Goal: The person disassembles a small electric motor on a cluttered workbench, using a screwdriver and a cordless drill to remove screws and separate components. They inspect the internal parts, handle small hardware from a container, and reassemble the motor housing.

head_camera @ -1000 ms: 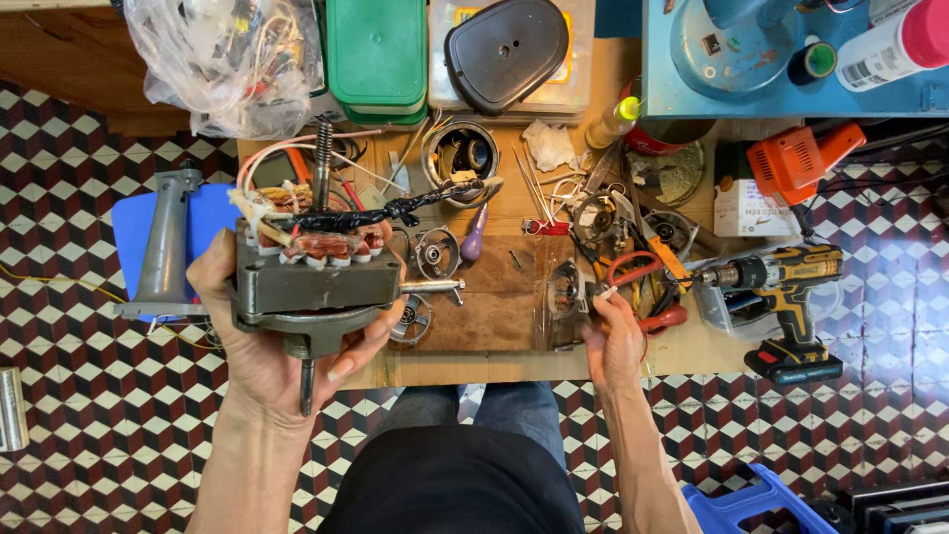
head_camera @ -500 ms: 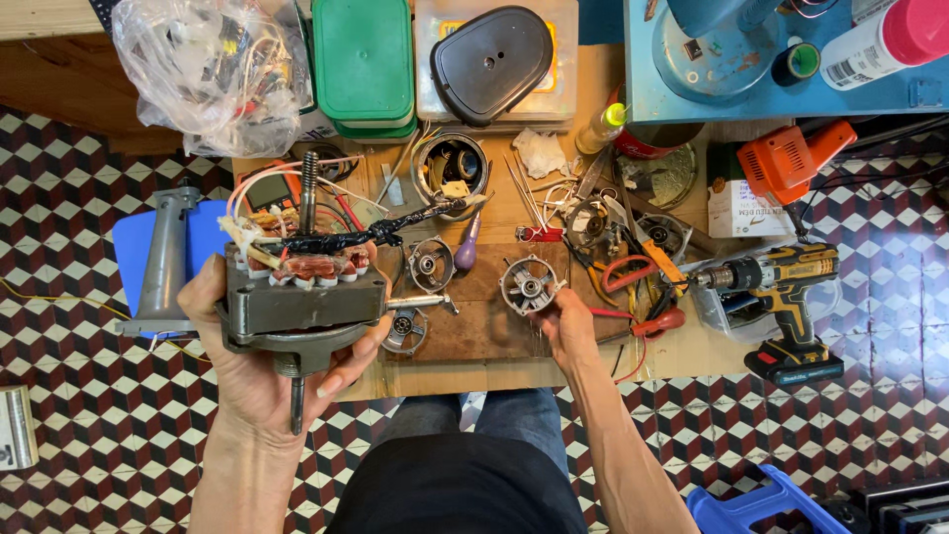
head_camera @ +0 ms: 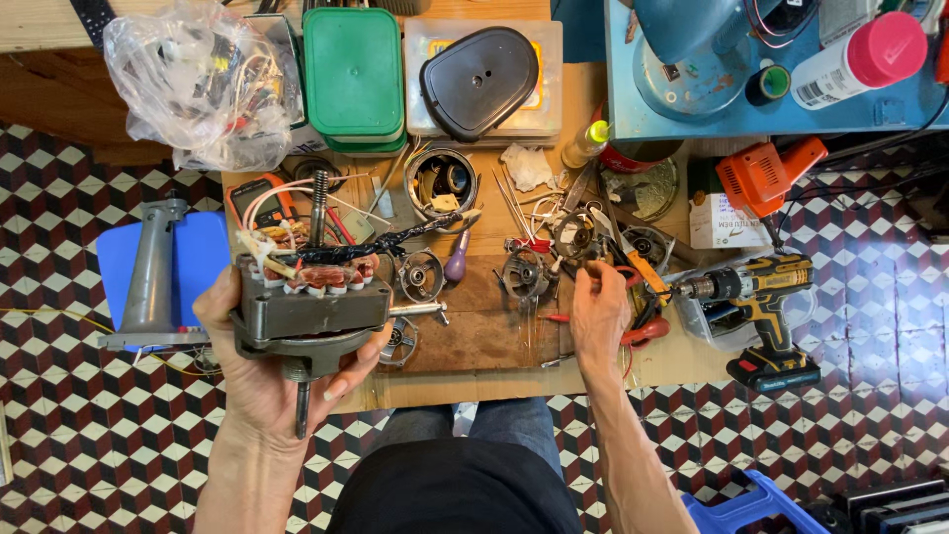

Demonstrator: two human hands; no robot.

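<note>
Cordless drill [head_camera: 756, 297], green box [head_camera: 353, 74]

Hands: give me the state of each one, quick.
Left hand: closed around the grey fan motor, held up off the bench.
Right hand: fingers pinched among the small parts; what it grips cannot be told.

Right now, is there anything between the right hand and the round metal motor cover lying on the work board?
Nothing visible blocks it. The right hand hovers just right of the round motor cover, with only bare board between them. Red-handled pliers lie on the hand's far side. The left hand holds the motor stator.
</note>
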